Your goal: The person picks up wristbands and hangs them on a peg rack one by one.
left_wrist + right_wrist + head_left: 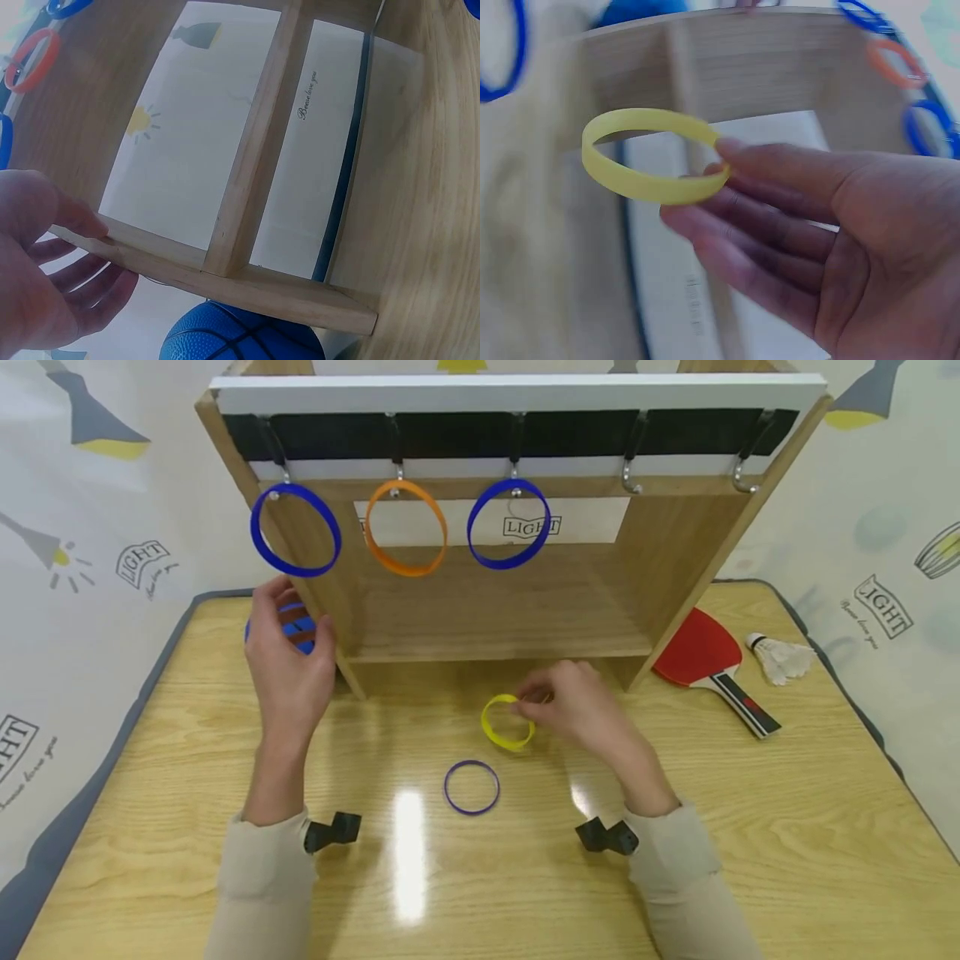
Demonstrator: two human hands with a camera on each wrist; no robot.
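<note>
Pinching, right hand [581, 700]: thumb and fingertips close on one side of a yellow ring [649, 187]; remaining fingers loosely bent.

Gripping, left hand [291, 662]: wrapped on the side panel of the wooden rack [498, 597], thumb on the inner face, fingers outside; blue ball [240, 337] just beyond that panel.

Yellow ring, handling (judged): very light; soft and springy, probably rubber or silicone; squeezes out of round easily, recovers readily; not fragile. Smooth face, unlikely to slip under a gentle pinch. Best hold: one side of the band, thumb against fingertips, the far side left free.

Yellow ring, appearance: plain yellow, unbroken loop, thin flat band, near-round outline; no lettering visible.

Location: over the worktop [172, 752], before the rack's lower part, apart from a dark blue ring [471, 813] lying flat nearer the person. Contact with the worktop: cannot be told.

Also listed: one orange ring [408, 571] between two blue rings [506, 563], all hanging from hooks along the rack's top front.
</note>
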